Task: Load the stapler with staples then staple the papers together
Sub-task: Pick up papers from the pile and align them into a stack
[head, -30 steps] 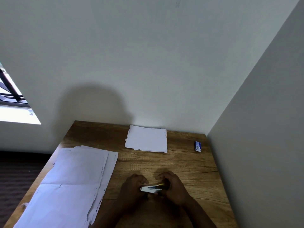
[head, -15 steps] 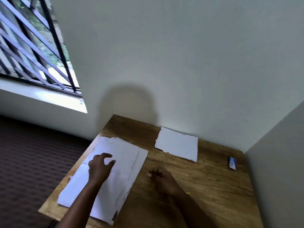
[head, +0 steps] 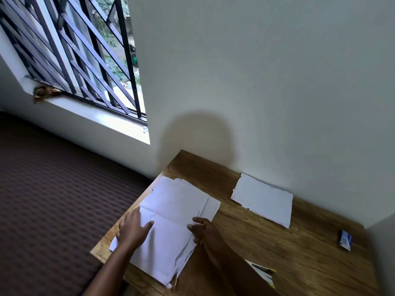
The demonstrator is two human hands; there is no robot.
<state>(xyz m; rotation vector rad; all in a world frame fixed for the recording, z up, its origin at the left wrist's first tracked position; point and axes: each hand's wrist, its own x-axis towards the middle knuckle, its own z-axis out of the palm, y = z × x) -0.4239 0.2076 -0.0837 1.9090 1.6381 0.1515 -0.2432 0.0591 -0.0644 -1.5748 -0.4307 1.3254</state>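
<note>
The stapler (head: 261, 272), low and right of centre in the frame, is partly hidden behind the right forearm; only a white and yellow sliver shows, so its state cannot be told. The small blue and white box (head: 345, 239) at the far right is too small to read. Both arms are cut off by the bottom edge.

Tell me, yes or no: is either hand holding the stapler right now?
No. The stapler lies on the table beside the right forearm, while both hands rest on the paper stack.
</note>
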